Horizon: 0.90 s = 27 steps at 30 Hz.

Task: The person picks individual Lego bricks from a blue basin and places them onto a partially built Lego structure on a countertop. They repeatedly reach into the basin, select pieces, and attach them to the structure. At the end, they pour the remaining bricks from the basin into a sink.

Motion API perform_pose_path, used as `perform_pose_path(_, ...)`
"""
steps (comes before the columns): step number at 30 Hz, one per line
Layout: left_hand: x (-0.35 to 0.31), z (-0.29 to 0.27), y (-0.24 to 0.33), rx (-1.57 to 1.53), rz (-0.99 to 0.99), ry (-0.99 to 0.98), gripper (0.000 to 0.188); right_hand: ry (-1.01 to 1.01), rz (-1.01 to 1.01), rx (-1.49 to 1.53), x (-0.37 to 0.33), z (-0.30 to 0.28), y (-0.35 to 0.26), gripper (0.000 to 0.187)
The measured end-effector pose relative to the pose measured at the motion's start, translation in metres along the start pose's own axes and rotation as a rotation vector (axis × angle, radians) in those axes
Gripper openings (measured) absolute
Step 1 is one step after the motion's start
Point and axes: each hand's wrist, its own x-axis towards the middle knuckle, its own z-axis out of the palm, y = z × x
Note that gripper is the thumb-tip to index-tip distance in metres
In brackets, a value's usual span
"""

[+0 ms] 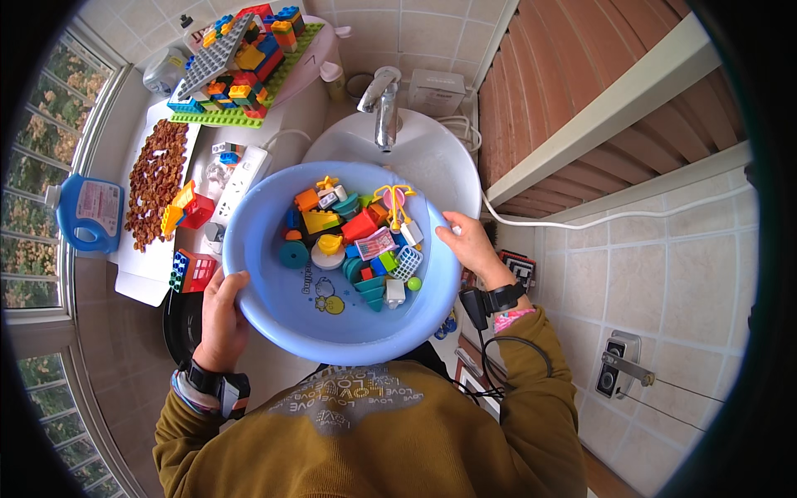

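A round light-blue plastic basin (378, 340) is held between my two hands, its far side overlapping the white sink. My left hand (221, 319) grips the left rim, fingers mostly under the edge. On the right rim, my right hand (471, 245) is closed with the thumb over the edge. Inside lie several colourful toy pieces, among them a red block (360, 225), a yellow-topped white piece (330, 249), a light-blue lattice basket (407, 262) and a green ball (413, 284). A cartoon print (328, 300) shows on the basin's bottom.
Behind the basin are the sink (440, 149) and chrome tap (385, 112). A toy-brick build (249, 66) stands at the far left. Brown dried pieces (156, 178) lie on white board beside a blue jug (93, 212). A white power strip (241, 189) and cable (614, 226) are nearby.
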Motion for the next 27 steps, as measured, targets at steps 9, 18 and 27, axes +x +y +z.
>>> perform_pose_path(9,0.008,0.014,0.023,0.097,0.009,-0.007,0.028,-0.041,0.122,0.086,-0.003,0.001,0.003,0.053)
perform_pose_path(18,0.019,0.031,0.036,0.165,0.055,0.016,0.027,-0.052,0.123,0.121,-0.007,0.004,-0.001,0.05)
perform_pose_path(27,0.03,0.042,0.05,0.248,0.063,-0.004,0.025,-0.111,0.141,0.133,-0.006,0.005,-0.012,0.043)
